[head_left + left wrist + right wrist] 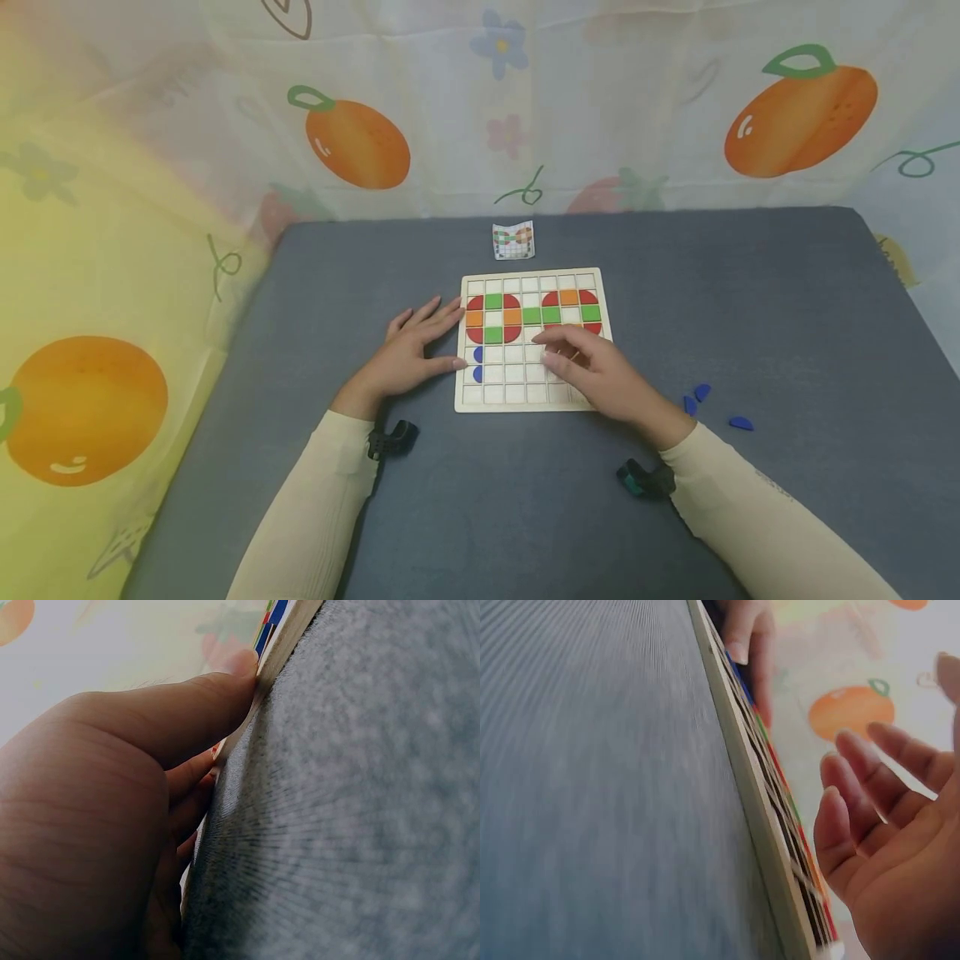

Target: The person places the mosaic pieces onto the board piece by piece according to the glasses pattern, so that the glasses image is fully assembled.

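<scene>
A wooden grid board (525,396) lies on the table, with red, green and orange tiles in its upper rows. Two blue half-round pieces (478,374) sit in its left column. My left hand (405,358) touches the board's left edge, thumb and fingers extended; the left wrist view shows the thumb (217,697) against the rim. Over the right part of the board hovers my right hand (603,375), hiding some cells. In the right wrist view its fingers (832,817) are loosely bent and apart from the thumb, holding nothing.
Three loose blue half-round pieces (741,423) lie on the grey table (510,500) right of the board. Behind the board is a small printed pattern card (513,241). A fruit-patterned cloth (442,108) hangs beyond the table's far edge.
</scene>
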The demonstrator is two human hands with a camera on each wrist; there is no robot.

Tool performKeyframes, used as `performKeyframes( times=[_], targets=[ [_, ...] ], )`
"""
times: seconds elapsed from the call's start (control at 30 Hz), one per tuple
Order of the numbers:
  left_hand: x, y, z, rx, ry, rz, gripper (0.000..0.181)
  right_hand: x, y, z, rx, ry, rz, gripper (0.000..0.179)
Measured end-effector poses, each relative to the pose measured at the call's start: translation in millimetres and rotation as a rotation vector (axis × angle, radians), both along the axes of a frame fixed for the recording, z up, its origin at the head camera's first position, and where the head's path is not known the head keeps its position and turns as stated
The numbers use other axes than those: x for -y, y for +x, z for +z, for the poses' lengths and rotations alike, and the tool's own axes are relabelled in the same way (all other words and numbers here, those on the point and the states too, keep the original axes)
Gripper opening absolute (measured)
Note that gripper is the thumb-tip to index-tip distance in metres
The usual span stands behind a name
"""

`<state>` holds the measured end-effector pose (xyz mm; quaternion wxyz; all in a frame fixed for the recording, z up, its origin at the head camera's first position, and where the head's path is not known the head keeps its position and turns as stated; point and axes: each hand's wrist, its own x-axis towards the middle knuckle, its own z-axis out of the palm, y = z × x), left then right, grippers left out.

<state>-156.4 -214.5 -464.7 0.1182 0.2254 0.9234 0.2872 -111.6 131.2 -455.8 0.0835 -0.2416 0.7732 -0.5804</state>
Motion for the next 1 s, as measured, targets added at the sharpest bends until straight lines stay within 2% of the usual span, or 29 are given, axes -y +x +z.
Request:
performKeyframes(
  times=[0.1,0.23,0.37,0.7,0.87,1.0],
  targets=[
    [-0.1,0.0,-0.1,0.002,0.001,0.002,0.092,-14,0.5,-2.3,0.027,-0.065,0.0,0.033],
    [-0.1,0.4,-0.3,0.005,0.002,0.007,0.093,-31,-0.9,-7.0,0.002,-0.169,0.029,0.038],
    [-0.2,0.8,-0.4,0.005,-0.001,0.007,0.093,-47,-0.5,-7.9,-0.024,-0.214,0.019,0.042],
    [0.4,0.2,-0.3,0.009,-0.01,0.009,0.094,-83,3.4,-7.9,-0.031,-0.182,-0.086,0.043],
    [-0.2,0.0,-1.0,0.006,-0.005,0.005,0.094,-95,4.6,-10.2,-0.044,-0.167,-0.093,0.041],
    [-0.8,0.0,-0.8,0.008,-0.002,0.009,0.094,-103,6.0,-10.2,-0.029,-0.08,-0.086,0.032]
  ],
)
